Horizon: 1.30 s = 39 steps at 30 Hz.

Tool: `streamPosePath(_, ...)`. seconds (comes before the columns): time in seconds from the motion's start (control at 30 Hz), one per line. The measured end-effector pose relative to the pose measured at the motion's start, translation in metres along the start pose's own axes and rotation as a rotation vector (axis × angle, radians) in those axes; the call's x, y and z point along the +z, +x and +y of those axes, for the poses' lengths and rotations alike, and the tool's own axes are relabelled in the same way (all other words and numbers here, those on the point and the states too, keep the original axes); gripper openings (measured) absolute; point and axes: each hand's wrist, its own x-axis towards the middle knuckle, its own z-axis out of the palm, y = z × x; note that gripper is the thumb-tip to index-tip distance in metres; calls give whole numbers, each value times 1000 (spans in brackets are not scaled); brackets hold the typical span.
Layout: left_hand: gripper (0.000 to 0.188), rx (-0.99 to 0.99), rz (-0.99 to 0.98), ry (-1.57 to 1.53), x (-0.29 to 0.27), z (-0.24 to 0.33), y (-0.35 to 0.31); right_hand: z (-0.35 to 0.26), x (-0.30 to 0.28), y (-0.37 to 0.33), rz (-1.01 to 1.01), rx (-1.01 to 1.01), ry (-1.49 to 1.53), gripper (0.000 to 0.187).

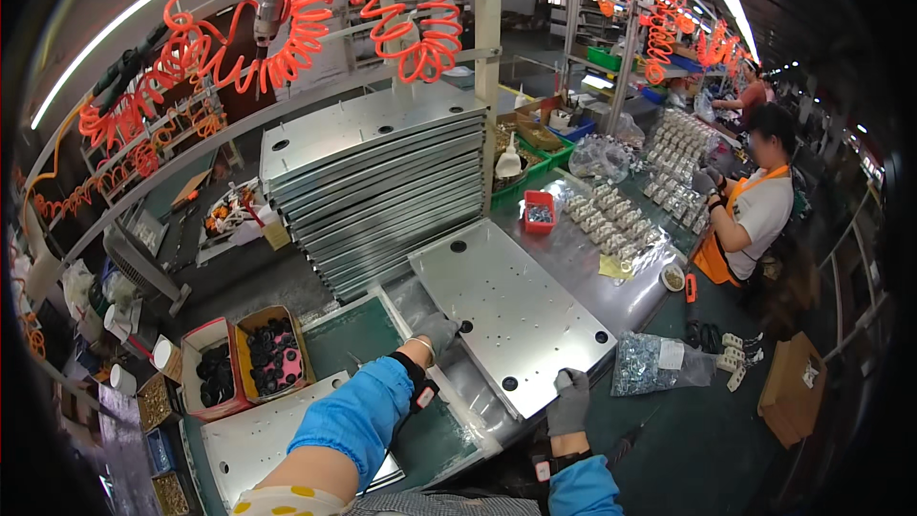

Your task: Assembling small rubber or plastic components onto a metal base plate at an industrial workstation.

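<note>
A flat silver metal panel with small holes and black round pieces near its corners lies slanted in front of me. My left hand, in a grey glove, closes on its left edge beside one black round piece. At the near right edge my right hand, also gloved, has its fingers curled over the rim. Part of each hand's grip is hidden. Another metal panel lies flat under my left forearm.
Behind stands a tall stack of metal panels. Boxes of black parts sit left. On the right are a bag of small parts, a red bin, a screwdriver and a cardboard box. A co-worker handles white parts; orange coiled hoses hang overhead.
</note>
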Motion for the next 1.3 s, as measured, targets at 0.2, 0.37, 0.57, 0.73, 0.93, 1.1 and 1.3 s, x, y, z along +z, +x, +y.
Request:
streamPosePath(0.2,25,-24,79,-252,11,-33,8,-36,8,-2,-117,119,-309,18)
streamPosePath(0.37,39,-142,54,-427,-11,3,-26,-64,9,-5,-133,10,-682,16)
streamPosePath(0.57,58,-246,-71,-825,-74,-9,-147,-86,-7,-5,85,-293,-610,20)
streamPosePath(0.73,48,-241,141,-806,-145,-104,-286,-76,56,-56,-444,-37,-839,18)
streamPosePath(0.93,55,-458,920,-138,-179,-241,-490,22,181,-160,-1199,250,-1044,19)
streamPosePath(1.1,44,-900,991,284,-148,-284,-615,101,214,-233,-1651,-40,-1323,22)
streamPosePath(1.3,30,-946,802,1,-125,-281,-630,138,208,-291,-1677,-187,-1261,16)
